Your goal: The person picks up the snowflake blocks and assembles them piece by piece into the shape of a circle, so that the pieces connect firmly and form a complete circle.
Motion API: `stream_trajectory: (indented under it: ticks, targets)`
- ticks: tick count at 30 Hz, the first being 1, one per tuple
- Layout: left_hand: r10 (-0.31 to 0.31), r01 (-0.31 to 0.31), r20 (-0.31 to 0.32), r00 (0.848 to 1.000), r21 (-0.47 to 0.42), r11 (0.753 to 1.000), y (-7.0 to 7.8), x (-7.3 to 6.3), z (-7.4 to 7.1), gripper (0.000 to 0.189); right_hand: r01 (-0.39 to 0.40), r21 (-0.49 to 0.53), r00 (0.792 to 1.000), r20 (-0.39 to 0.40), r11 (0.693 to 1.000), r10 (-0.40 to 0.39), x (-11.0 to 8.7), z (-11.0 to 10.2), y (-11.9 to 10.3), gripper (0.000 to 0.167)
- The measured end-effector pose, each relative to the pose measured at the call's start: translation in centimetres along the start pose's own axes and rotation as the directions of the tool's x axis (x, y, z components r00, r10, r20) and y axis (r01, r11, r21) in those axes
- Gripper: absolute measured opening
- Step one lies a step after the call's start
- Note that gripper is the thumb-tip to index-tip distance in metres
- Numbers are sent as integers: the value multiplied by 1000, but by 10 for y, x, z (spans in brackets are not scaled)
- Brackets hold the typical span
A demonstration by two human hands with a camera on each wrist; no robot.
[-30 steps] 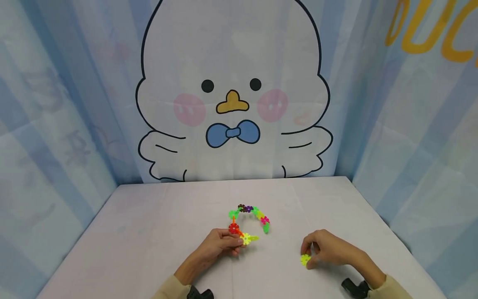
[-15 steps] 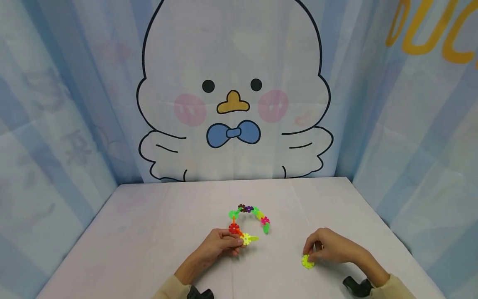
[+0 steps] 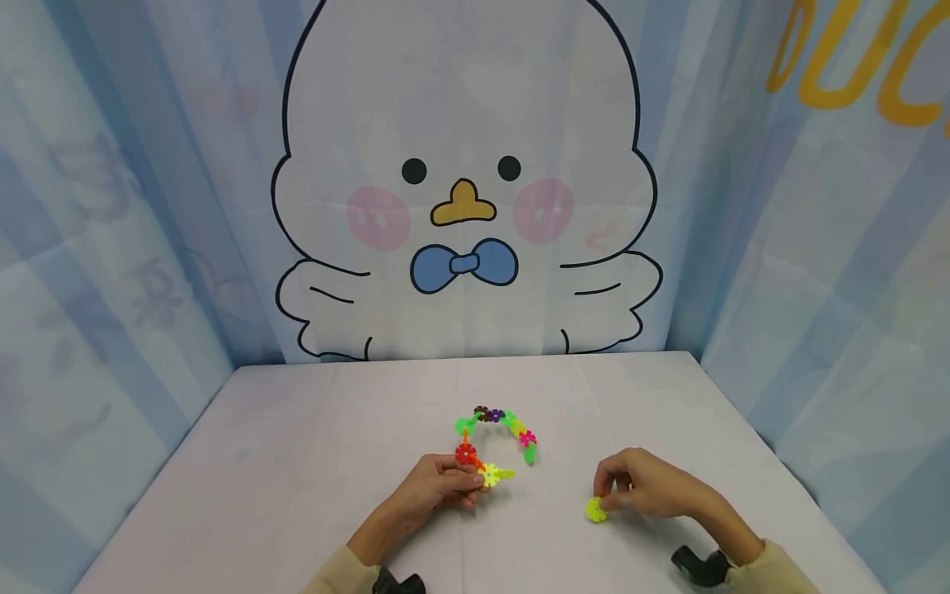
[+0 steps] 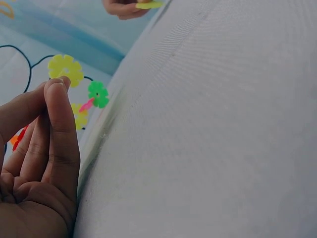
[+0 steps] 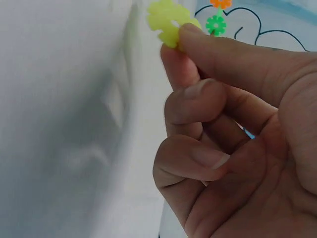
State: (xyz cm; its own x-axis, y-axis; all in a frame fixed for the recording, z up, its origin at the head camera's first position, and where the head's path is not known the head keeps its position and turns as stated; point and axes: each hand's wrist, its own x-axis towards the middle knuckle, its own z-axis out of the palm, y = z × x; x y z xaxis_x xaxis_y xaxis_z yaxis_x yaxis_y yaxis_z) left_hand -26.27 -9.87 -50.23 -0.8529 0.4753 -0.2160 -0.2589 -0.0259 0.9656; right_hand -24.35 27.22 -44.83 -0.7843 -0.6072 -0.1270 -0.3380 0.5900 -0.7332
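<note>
A curved chain of interlocking snowflake discs (image 3: 496, 416) in brown, purple, green, pink, red, orange and yellow forms an unclosed ring over the table. My left hand (image 3: 438, 485) pinches its near end between thumb and index finger, beside a yellow disc (image 3: 490, 474). In the left wrist view that yellow disc (image 4: 66, 69) shows above the fingertips, with a green disc (image 4: 98, 94) behind. Off to the right, my right hand (image 3: 644, 487) holds a loose yellow snowflake disc (image 3: 596, 510) by its edge. The right wrist view shows thumb and index finger pinching this notched disc (image 5: 166, 21).
Both hands work over a white-covered table (image 3: 312, 462). Behind it hangs a cloth backdrop (image 3: 460, 322) with a cartoon duck, and blue striped cloth walls (image 3: 831, 330) stand at the sides. Black wrist cameras (image 3: 701, 567) sit at the cuffs.
My right hand has shifted its fingers on the yellow disc, turning it, and moved slightly left with it. The left hand and the chain have stayed practically still.
</note>
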Motion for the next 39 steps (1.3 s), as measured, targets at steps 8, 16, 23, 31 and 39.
stream_trajectory:
  ticks: [8, 16, 23, 31, 39]
  targets:
    - [-4, 4, -4, 1000, -3, 1000, -1, 1, 0, 20, -92, 128, 994, -41, 987, 98, 22, 11, -1, 13]
    - [-5, 5, -8, 1000, 0, 1000, -1, 0, 1, 21, -159, 291, 982, -48, 943, 181, 46, 20, -6, 18]
    - [4, -4, -6, 1000, 5, 1000, -1, 1, 1, 19, -133, 330, 983, -75, 935, 166, 60, 25, -13, 20]
    - [6, -6, -4, 1000, 2, 1000, -1, 1, 1, 16, -116, 375, 985, -75, 920, 155, 68, 31, -18, 21]
    - [2, -2, -2, 1000, -2, 1000, -1, 1, 1, 16, -105, 407, 985, -81, 907, 150, 70, 38, -18, 22]
